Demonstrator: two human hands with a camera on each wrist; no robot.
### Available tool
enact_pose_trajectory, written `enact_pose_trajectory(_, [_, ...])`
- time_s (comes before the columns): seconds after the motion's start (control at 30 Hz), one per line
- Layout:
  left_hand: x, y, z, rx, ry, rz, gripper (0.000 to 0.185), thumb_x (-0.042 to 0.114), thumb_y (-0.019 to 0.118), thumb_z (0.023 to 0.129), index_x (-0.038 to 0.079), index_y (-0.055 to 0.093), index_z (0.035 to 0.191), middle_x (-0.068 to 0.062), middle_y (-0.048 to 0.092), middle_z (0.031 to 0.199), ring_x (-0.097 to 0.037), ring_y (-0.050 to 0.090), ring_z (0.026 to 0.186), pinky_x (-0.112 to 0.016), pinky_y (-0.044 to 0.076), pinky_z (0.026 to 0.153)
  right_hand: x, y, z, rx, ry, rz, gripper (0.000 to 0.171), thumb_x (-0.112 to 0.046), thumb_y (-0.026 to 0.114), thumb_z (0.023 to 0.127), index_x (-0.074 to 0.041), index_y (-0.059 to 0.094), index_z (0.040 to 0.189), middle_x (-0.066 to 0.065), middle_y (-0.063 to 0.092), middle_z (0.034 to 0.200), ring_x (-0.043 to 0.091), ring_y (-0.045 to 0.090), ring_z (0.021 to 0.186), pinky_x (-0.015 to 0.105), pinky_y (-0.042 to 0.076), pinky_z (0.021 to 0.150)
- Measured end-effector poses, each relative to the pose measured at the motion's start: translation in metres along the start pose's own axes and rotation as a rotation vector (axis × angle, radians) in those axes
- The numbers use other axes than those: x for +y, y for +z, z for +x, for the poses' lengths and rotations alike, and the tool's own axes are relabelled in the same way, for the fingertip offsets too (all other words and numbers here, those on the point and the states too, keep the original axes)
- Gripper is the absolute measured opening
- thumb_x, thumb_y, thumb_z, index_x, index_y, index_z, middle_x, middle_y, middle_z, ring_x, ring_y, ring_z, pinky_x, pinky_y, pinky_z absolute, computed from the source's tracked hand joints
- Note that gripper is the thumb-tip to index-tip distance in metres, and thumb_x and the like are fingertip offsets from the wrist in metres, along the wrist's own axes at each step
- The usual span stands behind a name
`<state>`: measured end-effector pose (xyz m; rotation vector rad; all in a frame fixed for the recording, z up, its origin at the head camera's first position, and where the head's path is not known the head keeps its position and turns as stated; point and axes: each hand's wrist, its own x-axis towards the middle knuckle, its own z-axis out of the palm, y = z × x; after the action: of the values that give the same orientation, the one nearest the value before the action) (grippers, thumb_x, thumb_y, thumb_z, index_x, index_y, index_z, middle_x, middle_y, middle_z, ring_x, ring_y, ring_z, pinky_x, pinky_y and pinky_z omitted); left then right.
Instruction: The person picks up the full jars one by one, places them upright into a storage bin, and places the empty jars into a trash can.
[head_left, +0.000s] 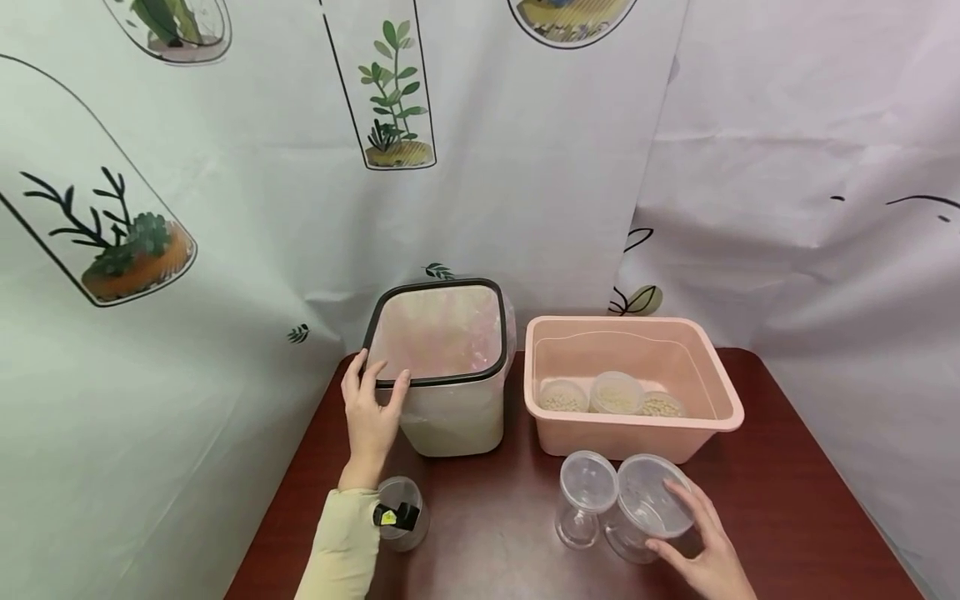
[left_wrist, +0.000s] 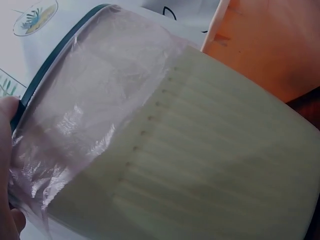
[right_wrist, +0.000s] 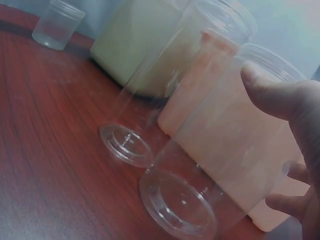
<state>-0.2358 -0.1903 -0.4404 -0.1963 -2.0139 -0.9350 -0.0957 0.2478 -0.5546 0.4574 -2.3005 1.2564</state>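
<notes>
My left hand point(head_left: 378, 382) holds the near-left corner of the rim of a cream bin point(head_left: 457, 417), fingers on the outside and thumb on the front edge. The bin has a black rim and a pink plastic bag liner point(left_wrist: 95, 100). My right hand point(head_left: 672, 521) grips a tall clear empty jar point(head_left: 645, 500) standing on the table, thumb point(right_wrist: 270, 95) on one side and fingers on the other. A second clear empty jar point(head_left: 583, 498) stands touching it on the left.
A pink basin point(head_left: 697, 367) to the right of the bin holds three small jars of pale beans point(head_left: 615, 393). A small clear jar point(head_left: 408, 537) stands by my left wrist. The dark red table point(head_left: 495, 533) ends at white printed curtains point(head_left: 225, 292).
</notes>
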Motion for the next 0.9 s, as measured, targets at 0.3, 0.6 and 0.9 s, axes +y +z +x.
enact_pose_trajectory(0.3, [-0.003, 0.001, -0.001, 0.0, 0.001, -0.025, 0.035, 0.021, 0.069, 0.084, -0.004, 0.063, 0.108, -0.02, 0.042, 0.135, -0.033, 0.034, 0.126, -0.055, 0.032, 0.094, -0.003, 0.004, 0.0, 0.105, -0.034, 0.034, 0.092, 0.01, 0.088, 0.042, 0.008, 0.05, 0.126, 0.026, 0.042, 0.131, 0.01, 0.037, 0.126, 0.009, 0.033, 0.091])
enact_pose_trajectory(0.6, [-0.003, 0.001, 0.0, 0.014, 0.01, -0.016, 0.032, 0.018, 0.071, 0.082, -0.004, 0.064, 0.104, -0.019, 0.044, 0.134, -0.035, 0.036, 0.124, -0.056, 0.033, 0.093, -0.04, -0.015, 0.015, 0.154, 0.072, 0.002, 0.088, 0.021, 0.082, 0.044, 0.011, 0.049, 0.124, 0.029, 0.042, 0.127, 0.004, 0.038, 0.122, 0.008, 0.033, 0.09])
enact_pose_trajectory(0.9, [-0.002, 0.001, 0.0, 0.043, 0.014, -0.009, 0.032, 0.018, 0.073, 0.08, -0.004, 0.065, 0.103, -0.019, 0.047, 0.131, -0.034, 0.038, 0.123, -0.054, 0.035, 0.093, -0.058, -0.038, 0.032, 0.208, -0.104, 0.026, 0.078, 0.009, 0.085, 0.051, 0.013, 0.051, 0.122, 0.033, 0.044, 0.123, 0.01, 0.043, 0.119, 0.01, 0.036, 0.088])
